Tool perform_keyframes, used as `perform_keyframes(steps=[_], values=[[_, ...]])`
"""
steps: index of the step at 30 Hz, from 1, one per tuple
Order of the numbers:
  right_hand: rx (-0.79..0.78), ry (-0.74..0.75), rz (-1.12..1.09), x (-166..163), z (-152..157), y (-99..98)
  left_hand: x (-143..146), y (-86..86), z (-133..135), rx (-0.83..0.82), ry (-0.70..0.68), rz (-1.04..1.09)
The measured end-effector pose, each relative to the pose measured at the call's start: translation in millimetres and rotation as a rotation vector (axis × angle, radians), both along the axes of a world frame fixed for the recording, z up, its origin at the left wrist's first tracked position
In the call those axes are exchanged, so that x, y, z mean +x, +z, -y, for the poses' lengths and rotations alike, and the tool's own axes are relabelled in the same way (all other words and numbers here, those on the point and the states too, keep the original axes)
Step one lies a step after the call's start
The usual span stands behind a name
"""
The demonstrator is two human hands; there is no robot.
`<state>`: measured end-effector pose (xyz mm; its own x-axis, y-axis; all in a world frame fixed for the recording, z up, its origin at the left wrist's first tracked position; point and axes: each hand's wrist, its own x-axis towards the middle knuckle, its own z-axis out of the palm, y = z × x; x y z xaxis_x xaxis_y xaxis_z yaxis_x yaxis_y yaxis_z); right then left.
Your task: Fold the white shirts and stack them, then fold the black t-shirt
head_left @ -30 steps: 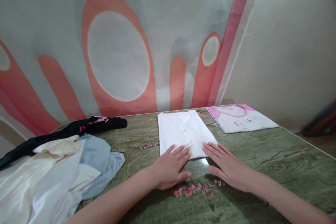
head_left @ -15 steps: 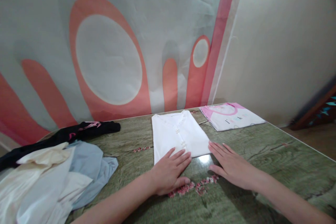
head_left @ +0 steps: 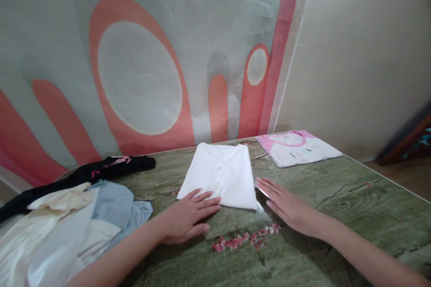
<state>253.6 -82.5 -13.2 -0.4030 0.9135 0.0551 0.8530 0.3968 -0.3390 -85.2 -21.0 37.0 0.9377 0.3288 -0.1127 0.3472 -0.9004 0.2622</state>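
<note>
A white shirt (head_left: 222,175) with small ornaments down its front lies folded in a neat rectangle, collar toward the wall. My left hand (head_left: 190,215) lies flat with its fingertips on the shirt's near left corner, fingers stretched out. Just beyond the shirt's right edge is my right hand (head_left: 286,204), palm down, its fingers extended and holding nothing. Whether its fingertips touch the cloth or only the table, I cannot tell.
A folded pink-and-white T-shirt (head_left: 299,149) lies at the table's far right. On the left are a heap of cream and light-blue clothes (head_left: 63,233) and a black garment (head_left: 111,166). The wood-patterned table (head_left: 336,193) ends at a wall with a printed hanging.
The white shirt has turned, its near edge swinging left. My left hand moved left with it, and my right hand shifted slightly left.
</note>
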Motion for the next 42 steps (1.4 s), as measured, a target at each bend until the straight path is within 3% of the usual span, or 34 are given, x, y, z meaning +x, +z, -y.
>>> perform_keyframes(steps=[3, 6, 11, 15, 18, 20, 23, 27, 30, 34, 38, 42], values=[[-0.014, 0.103, -0.023, -21.0, 4.4, 8.0, -2.0, 7.1, 5.0, -0.025, 0.058, 0.056], [-0.033, 0.199, -0.026, -40.5, 9.6, 14.2, 14.7, 7.5, 9.6, 0.015, 0.083, 0.111], [-0.094, 0.245, -0.049, -51.1, 22.6, 18.5, 51.9, -10.7, 5.0, 0.145, 0.125, 0.061], [-0.189, 0.265, -0.065, -45.4, 31.8, 30.6, 61.3, -26.4, 0.0, 0.196, 0.168, 0.003], [-0.216, 0.283, -0.116, -42.2, 21.2, 41.6, 59.7, -31.1, 0.2, 0.21, 0.164, 0.01], [-0.155, 0.245, -0.15, -43.3, 1.5, 42.8, 58.5, -31.4, 1.2, 0.211, 0.163, 0.021], [-0.028, 0.174, -0.097, -48.7, -39.2, 30.5, 57.4, -30.2, 2.7, 0.204, 0.164, 0.029], [0.011, 0.155, 0.026, -48.8, -87.9, -0.6, 55.1, -29.6, 3.3, 0.192, 0.161, 0.035], [0.007, 0.126, 0.071, -35.4, -113.9, -19.2, 53.9, -31.3, 3.0, 0.181, 0.166, 0.051], [-0.004, -0.013, 0.116, -8.5, -145.3, -30.0, 54.2, -33.3, 4.4, 0.155, 0.179, 0.064], [0.048, -0.142, 0.115, 4.2, -166.4, -34.7, 52.0, -27.4, 6.4, 0.133, 0.176, 0.077], [0.137, -0.09, 0.075, -14.9, -156.7, -37.1, 40.4, -16.6, -4.5, 0.14, 0.212, 0.109]])
